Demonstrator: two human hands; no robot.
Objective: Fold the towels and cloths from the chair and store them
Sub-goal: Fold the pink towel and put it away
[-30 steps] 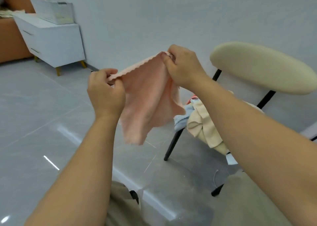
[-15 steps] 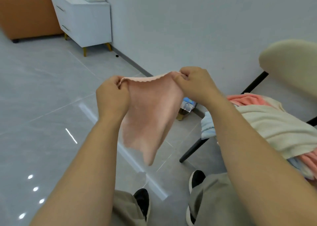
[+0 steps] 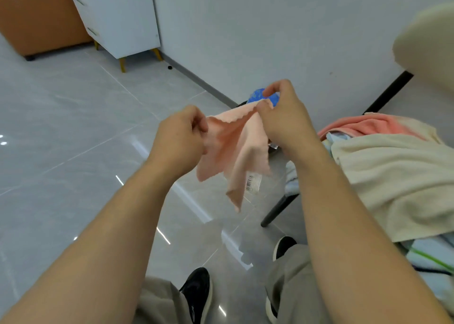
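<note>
Head view. Small pink cloth (image 3: 235, 146) is held in the air in front of the body, above the tiled floor (image 3: 73, 151). Left hand (image 3: 181, 137) is clenched on the left end of its scalloped top edge; right hand (image 3: 285, 122) pinches the right end of the same edge, index finger curled above. The hands are near each other, so the edge sags and the cloth hangs below them in loose folds, a barcode label (image 3: 253, 183) at its lower right. Open floor lies left and ahead; wall ahead. The chair (image 3: 277, 210) stands just right of the right forearm, its seat heaped with a cream towel (image 3: 393, 176) over a coral towel (image 3: 368, 127) and a pale blue striped towel (image 3: 430, 257). White cabinet (image 3: 118, 16) at far left against the wall, drawers closed, contents not visible.
</note>
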